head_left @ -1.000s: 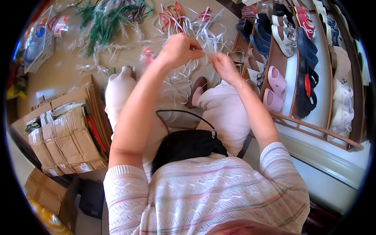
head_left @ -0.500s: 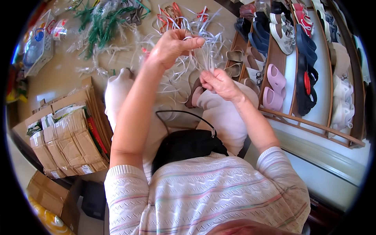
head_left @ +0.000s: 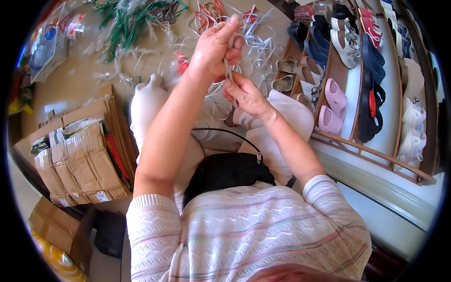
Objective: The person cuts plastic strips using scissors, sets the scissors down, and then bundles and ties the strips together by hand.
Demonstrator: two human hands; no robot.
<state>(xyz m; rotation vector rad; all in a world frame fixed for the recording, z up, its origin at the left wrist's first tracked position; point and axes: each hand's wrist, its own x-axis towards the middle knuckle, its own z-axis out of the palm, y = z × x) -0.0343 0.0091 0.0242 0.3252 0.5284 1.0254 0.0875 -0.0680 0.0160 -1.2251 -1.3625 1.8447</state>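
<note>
Fingers of the left hand (head_left: 217, 49) and right hand (head_left: 249, 97) curl in, pinching a pale strip (head_left: 227, 69) between them, above tangled ribbons (head_left: 260, 44) (partly hidden by the hands). Cartons (head_left: 77, 164) stand left, a bag (head_left: 228, 174) at the waist, a shoe rack (head_left: 425, 177) right, holding pink clogs (head_left: 334, 100).

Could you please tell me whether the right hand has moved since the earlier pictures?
Yes, the right hand has moved leftward in the view, farther from the pink slippers.
</note>
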